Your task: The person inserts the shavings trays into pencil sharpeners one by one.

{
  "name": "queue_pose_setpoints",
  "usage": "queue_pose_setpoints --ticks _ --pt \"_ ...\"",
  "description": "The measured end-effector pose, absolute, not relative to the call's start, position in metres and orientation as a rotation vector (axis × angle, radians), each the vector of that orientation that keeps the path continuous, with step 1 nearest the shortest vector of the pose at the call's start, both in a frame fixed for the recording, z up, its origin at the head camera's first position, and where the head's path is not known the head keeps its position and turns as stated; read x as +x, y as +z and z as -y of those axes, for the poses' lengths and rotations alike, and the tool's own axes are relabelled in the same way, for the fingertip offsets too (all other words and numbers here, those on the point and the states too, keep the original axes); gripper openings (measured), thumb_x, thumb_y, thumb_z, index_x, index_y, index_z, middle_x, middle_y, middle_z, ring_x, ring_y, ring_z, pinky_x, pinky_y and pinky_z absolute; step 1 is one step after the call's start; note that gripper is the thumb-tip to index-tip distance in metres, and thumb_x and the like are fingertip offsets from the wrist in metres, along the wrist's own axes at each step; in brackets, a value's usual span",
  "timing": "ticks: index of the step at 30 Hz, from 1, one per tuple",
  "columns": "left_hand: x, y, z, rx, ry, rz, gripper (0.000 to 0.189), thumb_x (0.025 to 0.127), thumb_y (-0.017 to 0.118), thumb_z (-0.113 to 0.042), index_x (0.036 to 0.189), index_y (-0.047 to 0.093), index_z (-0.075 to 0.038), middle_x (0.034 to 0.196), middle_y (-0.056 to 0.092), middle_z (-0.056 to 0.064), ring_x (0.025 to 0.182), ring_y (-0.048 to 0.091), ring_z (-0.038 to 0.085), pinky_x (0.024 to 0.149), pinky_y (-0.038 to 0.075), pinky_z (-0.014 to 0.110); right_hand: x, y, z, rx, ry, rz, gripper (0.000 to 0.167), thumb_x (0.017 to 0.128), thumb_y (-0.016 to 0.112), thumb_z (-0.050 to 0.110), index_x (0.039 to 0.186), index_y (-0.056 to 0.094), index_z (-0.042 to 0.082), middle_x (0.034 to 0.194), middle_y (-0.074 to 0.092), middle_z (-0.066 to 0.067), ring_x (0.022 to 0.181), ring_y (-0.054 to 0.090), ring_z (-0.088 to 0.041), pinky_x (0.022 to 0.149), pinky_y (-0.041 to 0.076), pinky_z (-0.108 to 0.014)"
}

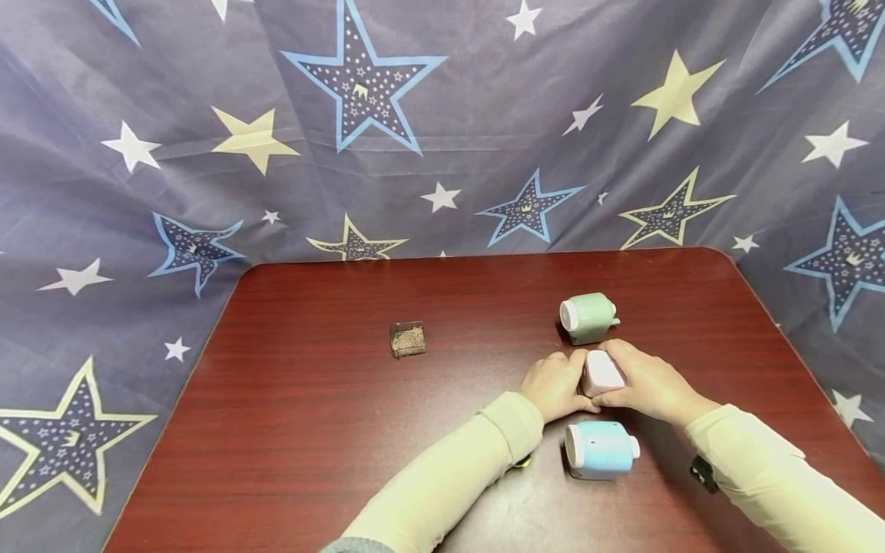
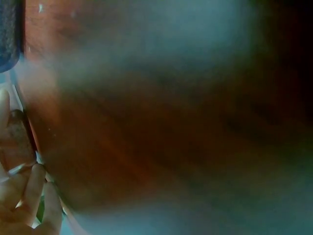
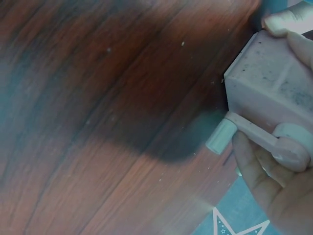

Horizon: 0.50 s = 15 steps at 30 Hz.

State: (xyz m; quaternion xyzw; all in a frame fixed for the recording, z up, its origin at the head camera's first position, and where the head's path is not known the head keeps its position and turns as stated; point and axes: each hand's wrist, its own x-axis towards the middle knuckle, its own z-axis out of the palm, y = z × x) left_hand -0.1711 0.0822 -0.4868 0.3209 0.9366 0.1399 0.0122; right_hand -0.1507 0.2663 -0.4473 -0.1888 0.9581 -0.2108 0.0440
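Both hands are on a pink crank pencil sharpener [image 1: 603, 373] at the right of the table. My left hand [image 1: 555, 384] grips its left side, and my right hand [image 1: 650, 384] holds it from the right, thumb on the near side. In the right wrist view the crank [image 3: 254, 132] with its pale knob sticks out from the speckled pink body. Fingers [image 2: 34, 196] show at the lower left of the left wrist view, where most else is blurred. Behind the hands lies a green pencil sharpener [image 1: 589, 316]; in front lies a blue one [image 1: 601, 448].
A small clear drawer [image 1: 409, 338] with pencil shavings in it sits left of the hands on the reddish-brown table [image 1: 297, 399]. A star-patterned grey cloth [image 1: 456, 138] hangs behind the table's far edge and down both sides.
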Motion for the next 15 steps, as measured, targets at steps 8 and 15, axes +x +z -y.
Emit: queue_pose_setpoints --ticks 8,15 --pt "-0.1717 -0.4843 -0.0821 0.977 0.453 -2.897 0.068 0.074 0.081 -0.054 0.122 0.051 -0.016 0.093 0.070 -0.003 0.093 0.063 0.011 0.076 0.053 0.024 -0.1514 -0.4454 -0.2661 -0.583 -0.649 -2.925 0.065 0.071 0.086 0.033 0.124 0.054 0.011 0.114 0.062 -0.007 0.090 0.061 -0.021 0.072 0.049 -0.041" --pt "-0.1714 -0.4795 -0.0827 0.984 0.394 -2.881 0.083 0.074 0.081 -0.056 0.137 0.047 -0.013 0.107 0.073 -0.002 0.102 0.064 0.012 0.081 0.054 0.025 -0.1502 -0.4406 -0.2668 -0.561 -0.512 -2.940 0.064 0.071 0.084 0.039 0.123 0.054 0.015 0.110 0.063 -0.004 0.088 0.063 -0.021 0.063 0.049 -0.041"
